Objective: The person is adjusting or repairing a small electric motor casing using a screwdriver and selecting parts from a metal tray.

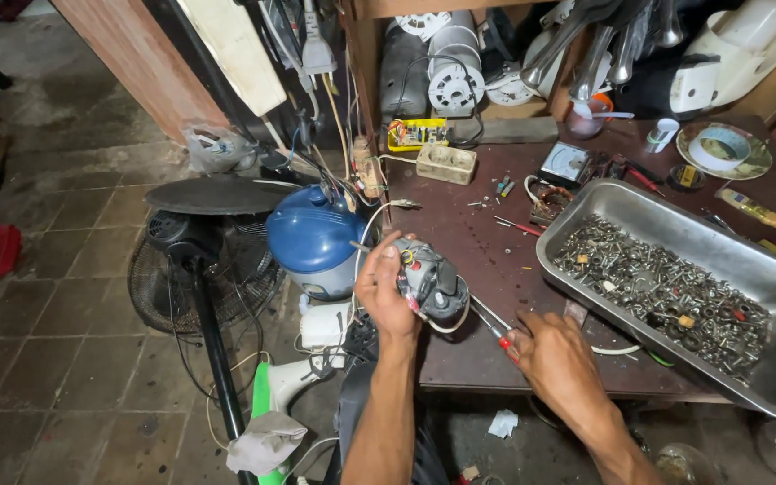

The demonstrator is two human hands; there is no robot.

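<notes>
A small fan motor (431, 286) is gripped in the left hand (386, 292), held above the near edge of the desk (469, 242). A red-handled screwdriver (493, 325) is pinched in the right hand (554, 355), its tip set against the motor's underside. The motor is best kept steady and the blade square in the screw. Loosened screws could be dropped into the steel tray (586, 202) just right of the hands.

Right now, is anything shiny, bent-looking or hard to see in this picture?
In the head view, the metal tray gleams along its rim; the dark table edges and the floor bow outward from the wide lens; the left hand, motor, right hand and screwdriver look sharp.
</notes>
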